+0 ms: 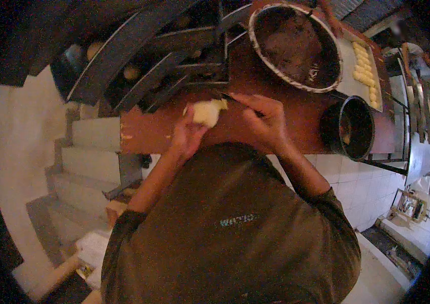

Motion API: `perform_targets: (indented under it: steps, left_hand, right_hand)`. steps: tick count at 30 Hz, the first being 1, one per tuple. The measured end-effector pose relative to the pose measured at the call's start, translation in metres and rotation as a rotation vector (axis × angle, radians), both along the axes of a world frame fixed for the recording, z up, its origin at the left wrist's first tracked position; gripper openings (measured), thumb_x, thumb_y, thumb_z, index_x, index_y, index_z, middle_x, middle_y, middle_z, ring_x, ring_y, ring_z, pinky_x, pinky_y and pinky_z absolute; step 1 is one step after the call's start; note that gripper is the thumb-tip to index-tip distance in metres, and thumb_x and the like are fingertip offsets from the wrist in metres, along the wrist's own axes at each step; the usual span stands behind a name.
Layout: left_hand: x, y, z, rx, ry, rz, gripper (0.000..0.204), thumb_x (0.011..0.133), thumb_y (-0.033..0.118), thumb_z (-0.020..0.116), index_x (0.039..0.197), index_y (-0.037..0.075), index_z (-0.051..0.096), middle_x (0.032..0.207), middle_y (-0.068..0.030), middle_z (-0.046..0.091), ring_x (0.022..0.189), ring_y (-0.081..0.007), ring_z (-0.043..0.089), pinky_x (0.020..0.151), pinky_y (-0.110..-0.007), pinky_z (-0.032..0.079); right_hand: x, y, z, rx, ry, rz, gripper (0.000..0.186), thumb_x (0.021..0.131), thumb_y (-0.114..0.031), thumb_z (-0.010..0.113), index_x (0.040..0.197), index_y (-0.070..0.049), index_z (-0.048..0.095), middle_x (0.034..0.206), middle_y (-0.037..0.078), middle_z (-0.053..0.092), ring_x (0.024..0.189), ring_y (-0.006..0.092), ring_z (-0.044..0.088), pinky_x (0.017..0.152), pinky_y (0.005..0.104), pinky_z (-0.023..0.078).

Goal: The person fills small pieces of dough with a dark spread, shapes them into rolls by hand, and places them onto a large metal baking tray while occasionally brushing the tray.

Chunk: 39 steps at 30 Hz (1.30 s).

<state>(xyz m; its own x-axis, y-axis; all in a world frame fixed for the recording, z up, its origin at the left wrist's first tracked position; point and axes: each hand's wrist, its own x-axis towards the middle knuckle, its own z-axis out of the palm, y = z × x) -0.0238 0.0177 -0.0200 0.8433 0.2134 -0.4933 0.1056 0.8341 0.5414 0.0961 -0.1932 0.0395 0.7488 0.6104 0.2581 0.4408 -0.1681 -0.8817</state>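
Observation:
My left hand is closed around a pale yellow piece of dough, held over the front part of the reddish-brown table. Just right of it, my right hand grips a thin, dark flat tool, perhaps a spatula. Its tip reaches over the dough's upper right edge, where a bit of dough sticks up. Blur hides whether tip and dough touch. Beyond my right hand stands a large round basin with a pale rim, holding a dark brown mass.
A black pot stands at the table's right front. Behind it lies a pale tray with rows of yellow dough balls. Dark stacked racks rise at the back left. Another person's arm shows beside the basin. Steps are at left.

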Motion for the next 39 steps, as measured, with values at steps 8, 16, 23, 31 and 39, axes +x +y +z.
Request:
perform_targets:
  steps: [8,16,23,31,39]
  left_hand:
    - [0.009,0.014,0.069,-0.18,-0.085,0.153,0.039,0.105,0.035,0.055,0.126,0.003,0.057,0.127,-0.0132,0.065,0.121,-0.0318,0.061,0.109,-0.051,0.047]
    - [-0.017,0.032,0.037,-0.241,-0.518,0.032,0.044,0.106,0.035,0.043,0.132,0.003,0.057,0.135,-0.0126,0.063,0.127,-0.0332,0.058,0.114,-0.057,0.039]
    - [0.006,0.013,0.05,-0.152,-0.115,0.219,0.032,0.099,0.011,0.058,0.129,0.0,0.06,0.135,-0.0149,0.063,0.122,-0.0288,0.062,0.105,-0.041,0.054]
    - [-0.015,-0.023,0.072,0.423,0.033,-0.158,0.038,0.099,0.012,0.058,0.137,0.006,0.062,0.13,-0.0108,0.068,0.121,-0.0221,0.064,0.096,-0.033,0.056]
    - [-0.006,-0.01,0.047,1.194,0.283,-0.485,0.038,0.1,0.02,0.059,0.135,0.006,0.065,0.131,-0.0153,0.066,0.12,-0.0241,0.064,0.097,-0.034,0.051]
  right_hand:
    - [0.005,-0.008,0.04,-0.306,-0.579,0.25,0.037,0.077,-0.018,0.076,0.113,-0.012,0.075,0.07,0.01,0.058,0.06,0.0313,0.06,0.053,0.0429,0.049]
    - [0.156,-0.05,0.031,-1.07,-0.741,-0.351,0.019,0.082,-0.03,0.073,0.087,-0.012,0.076,0.088,0.015,0.073,0.085,0.0347,0.072,0.07,0.0463,0.057]
    - [0.057,-0.01,0.052,-0.02,-0.873,0.06,0.02,0.082,-0.021,0.078,0.101,-0.014,0.075,0.113,0.009,0.071,0.105,0.0334,0.067,0.093,0.0518,0.052]
    - [0.02,0.041,0.034,-0.025,0.043,0.221,0.016,0.082,-0.012,0.081,0.089,-0.003,0.069,0.106,0.013,0.071,0.096,0.0248,0.07,0.08,0.0385,0.057]
    - [-0.007,0.047,-0.016,-0.066,0.013,0.254,0.025,0.082,-0.014,0.08,0.104,-0.002,0.074,0.095,0.011,0.074,0.09,0.0219,0.072,0.078,0.0354,0.057]
